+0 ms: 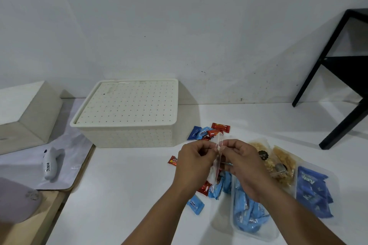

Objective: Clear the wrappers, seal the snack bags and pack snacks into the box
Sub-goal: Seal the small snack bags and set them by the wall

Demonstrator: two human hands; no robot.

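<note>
The clear snack bag (217, 157) hangs between the two hands, above the white table (127, 185) and in front of the closed cream box (127, 109). The bag is seen nearly edge-on, so its long axis runs from the top, near the far candies, down toward the person; its lower part seems to hold some red sweets, but this is not sharp. The left hand (194, 162) pinches the upper strip of the bag from the left side, and the right hand (242, 163) pinches it from the right side, the fingers of both curled on the plastic. The two hands are equally near to it, thumbs almost meeting at the strip. It looks like the sealing step, and the pressing would probably go along this strip.

Around the hands lie loose red and blue candies (211, 132), some behind the bag and some under it. To the right are a bag of light blue packs (248, 211), a bag of dark blue packs (312, 191) and two bags of yellow snacks (282, 162). The lid of the box is still on, so packing cannot begin yet.
</note>
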